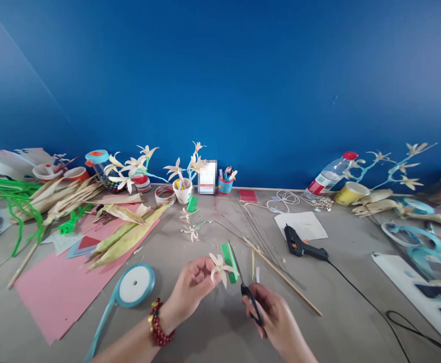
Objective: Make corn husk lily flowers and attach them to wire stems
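Note:
Between the thumb and fingers of my left hand (pixel 197 283) is a pale corn-husk flower (pixel 220 271) with narrow pointed petals. Black-handled scissors (pixel 251 302) are gripped in my right hand (pixel 269 312), their blades pointing up and away, just right of the flower and apart from it. Behind the flower and the blades lies a green strip (pixel 227 257) on the table. Two smaller pale flowers (pixel 190 232) on thin green stems rest farther back. A roll of blue ribbon (pixel 135 285) lies left of my left wrist.
Pink paper (pixel 54 292) and corn husks (pixel 129 237) cover the left side. A wooden stick (pixel 284 277) and thin wires (pixel 269 242) lie to the right. Beyond are a glue gun (pixel 304 245), its cord, and a white power strip (pixel 413 297). Flower-filled cups (pixel 182 191) line the blue wall.

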Demonstrator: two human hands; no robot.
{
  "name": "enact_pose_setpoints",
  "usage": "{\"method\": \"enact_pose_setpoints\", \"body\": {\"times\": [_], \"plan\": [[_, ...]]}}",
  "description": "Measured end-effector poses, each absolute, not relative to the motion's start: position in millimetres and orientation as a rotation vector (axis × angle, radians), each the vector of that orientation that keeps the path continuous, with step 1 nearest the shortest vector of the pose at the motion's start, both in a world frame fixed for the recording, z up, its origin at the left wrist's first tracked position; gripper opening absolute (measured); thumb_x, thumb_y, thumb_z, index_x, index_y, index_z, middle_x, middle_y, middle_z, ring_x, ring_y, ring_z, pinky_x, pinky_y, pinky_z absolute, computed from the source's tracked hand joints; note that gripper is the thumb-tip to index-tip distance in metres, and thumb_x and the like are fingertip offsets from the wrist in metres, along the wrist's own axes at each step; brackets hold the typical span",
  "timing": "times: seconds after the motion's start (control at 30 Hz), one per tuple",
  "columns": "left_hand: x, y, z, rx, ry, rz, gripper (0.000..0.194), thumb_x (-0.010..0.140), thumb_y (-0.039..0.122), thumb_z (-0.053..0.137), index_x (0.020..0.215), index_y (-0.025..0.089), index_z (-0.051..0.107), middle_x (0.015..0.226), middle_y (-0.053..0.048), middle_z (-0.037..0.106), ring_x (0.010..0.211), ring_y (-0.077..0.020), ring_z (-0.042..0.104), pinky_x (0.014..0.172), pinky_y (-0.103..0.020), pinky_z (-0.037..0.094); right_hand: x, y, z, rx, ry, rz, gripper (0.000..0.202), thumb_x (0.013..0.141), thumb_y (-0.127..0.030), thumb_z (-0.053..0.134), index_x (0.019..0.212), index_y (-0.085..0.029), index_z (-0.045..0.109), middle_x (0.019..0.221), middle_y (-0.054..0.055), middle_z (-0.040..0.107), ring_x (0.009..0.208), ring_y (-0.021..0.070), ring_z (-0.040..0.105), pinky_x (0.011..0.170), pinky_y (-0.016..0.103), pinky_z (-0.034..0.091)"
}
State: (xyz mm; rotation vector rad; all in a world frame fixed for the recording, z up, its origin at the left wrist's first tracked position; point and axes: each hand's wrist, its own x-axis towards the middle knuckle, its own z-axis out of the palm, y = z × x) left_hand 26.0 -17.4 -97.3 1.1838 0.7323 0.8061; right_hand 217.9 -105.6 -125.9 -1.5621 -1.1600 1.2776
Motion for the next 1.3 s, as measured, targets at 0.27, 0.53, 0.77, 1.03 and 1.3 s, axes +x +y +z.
{"method": "enact_pose_setpoints", "body": {"times": [0.27, 0.53, 0.77, 1.03, 1.3], "plan": [[26, -9, -95, 1.086, 0.751, 0.819, 0.023, 0.082, 0.036, 0.065, 0.075, 0.018, 0.053, 0.090, -0.008, 0.069, 0.101, -0.0243, 0.061, 0.088, -0.031, 0.041, 244, -103, -121, -1.861, -1.536, 0.850, 0.037, 0.082, -0.050, 0.059, 0.063, -0.023, 0.042, 0.053, -0.004, 0.043, 0.046, 0.0130, 0.043, 0.046, 0.024, 0.035], [28, -4, -95, 1.098, 0.833, 0.920, 0.024, 0.080, 0.036, 0.067, 0.077, 0.018, 0.053, 0.086, -0.006, 0.067, 0.093, -0.0217, 0.061, 0.083, -0.030, 0.042, 244, -126, -116, -2.049, -1.913, 0.660, 0.008, 0.074, -0.025, 0.059, 0.077, -0.025, 0.052, 0.068, -0.001, 0.063, 0.057, 0.0177, 0.059, 0.055, 0.025, 0.039], [29, -5, -102, 1.091, 0.729, 0.955, 0.024, 0.079, 0.036, 0.069, 0.074, 0.017, 0.055, 0.087, -0.007, 0.070, 0.090, -0.0210, 0.062, 0.083, -0.031, 0.042, 242, -100, -79, -1.780, -2.014, 0.849, 0.008, 0.073, -0.027, 0.065, 0.079, -0.023, 0.061, 0.076, -0.001, 0.062, 0.064, 0.0156, 0.056, 0.059, 0.023, 0.038], [27, -7, -109, 1.020, 0.620, 0.962, 0.023, 0.078, 0.036, 0.072, 0.076, 0.016, 0.060, 0.080, -0.005, 0.069, 0.090, -0.0213, 0.063, 0.085, -0.032, 0.044, 210, -44, -94, -1.501, -1.683, 0.908, 0.029, 0.087, -0.038, 0.053, 0.066, -0.020, 0.051, 0.056, -0.005, 0.051, 0.050, 0.0111, 0.044, 0.049, 0.021, 0.033], [26, -4, -101, 0.817, 0.598, 1.007, 0.020, 0.074, 0.031, 0.076, 0.075, 0.016, 0.064, 0.097, -0.008, 0.069, 0.092, -0.0196, 0.062, 0.089, -0.037, 0.048, 254, 39, -65, -1.833, -1.864, 0.505, 0.023, 0.089, -0.030, 0.047, 0.074, -0.020, 0.062, 0.061, 0.000, 0.062, 0.052, 0.0139, 0.056, 0.052, 0.022, 0.036]]}}
